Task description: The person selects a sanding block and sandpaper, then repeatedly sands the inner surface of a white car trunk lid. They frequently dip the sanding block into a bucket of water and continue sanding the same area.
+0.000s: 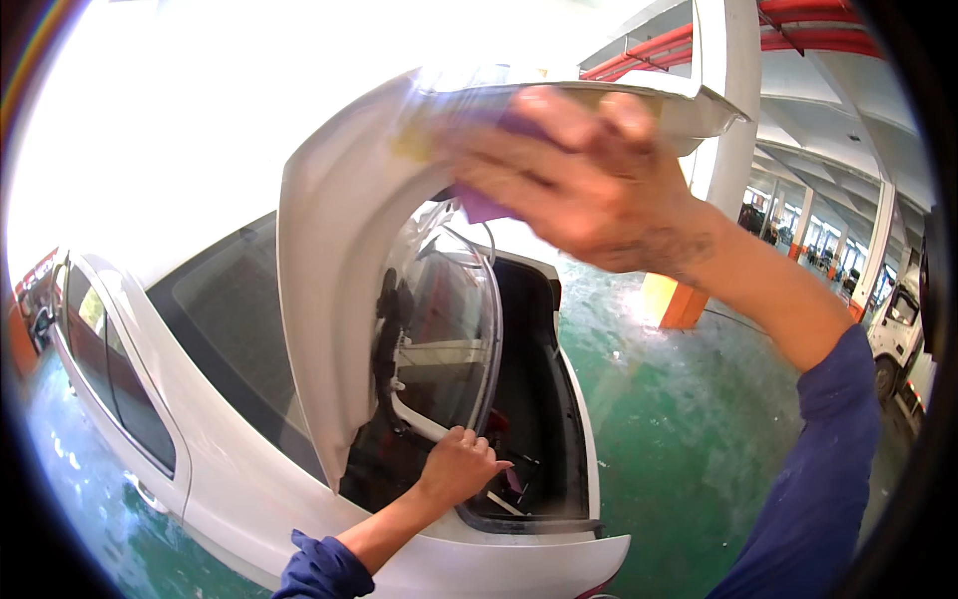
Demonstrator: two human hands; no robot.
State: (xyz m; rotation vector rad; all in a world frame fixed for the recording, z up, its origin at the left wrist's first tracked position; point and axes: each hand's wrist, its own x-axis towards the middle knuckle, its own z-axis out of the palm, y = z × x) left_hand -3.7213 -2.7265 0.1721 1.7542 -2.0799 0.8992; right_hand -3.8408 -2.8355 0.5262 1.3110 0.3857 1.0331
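A white car's trunk lid [329, 230] stands raised over the dark trunk opening [539, 399]. Up at the lid's edge, my right hand [589, 180] presses a purple cloth [484, 205] against it; hand and cloth are smeared by motion. A yellow patch shows beside the fingers, too blurred to name. Lower down, my left hand [459, 467] is closed at the end of a white curved bar, beside a black rubber seal [491, 359]. What its fingers grip is partly hidden. Glass [439, 299] shows behind the lid.
The car's dark rear window [239, 309] and side door [110, 369] lie to the left. A white pillar with an orange base [682, 301] stands on the green floor [659, 429]. Red pipes [818, 40] run overhead, and a white truck [898, 329] is at the far right.
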